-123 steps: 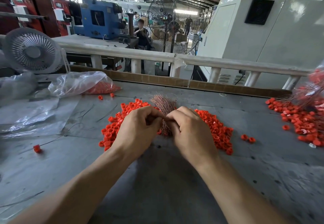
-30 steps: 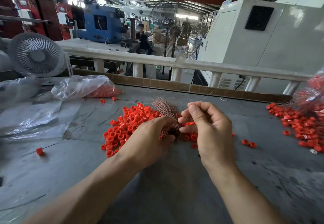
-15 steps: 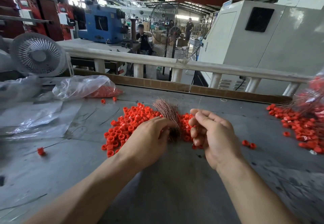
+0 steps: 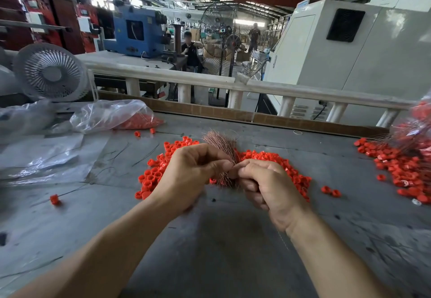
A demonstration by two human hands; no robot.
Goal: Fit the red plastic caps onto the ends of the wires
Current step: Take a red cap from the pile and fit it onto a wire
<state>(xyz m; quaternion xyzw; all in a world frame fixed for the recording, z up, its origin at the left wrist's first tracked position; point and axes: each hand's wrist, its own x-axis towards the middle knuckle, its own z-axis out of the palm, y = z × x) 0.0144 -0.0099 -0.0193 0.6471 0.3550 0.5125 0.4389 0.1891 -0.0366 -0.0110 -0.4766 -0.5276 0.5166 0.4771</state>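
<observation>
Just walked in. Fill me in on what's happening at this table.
A person is working at a grey table strewn with red plastic caps. The left hand grips a bundle of thin copper-coloured wires standing over the cap pile. The right hand pinches at the bundle beside the left thumb, seemingly working on one strand; whether it holds a cap cannot be seen. More caps lie at the right, and a plastic bag of caps sits at the back left.

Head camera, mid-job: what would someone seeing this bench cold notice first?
The heap of red caps spread across the middle of the grey table, with both hands meeting above it. The left hand grips a bundle of copper-coloured wires that fans upward, and the right hand pinches at the bundle beside it. A second pile of caps lies at the right edge.
</observation>
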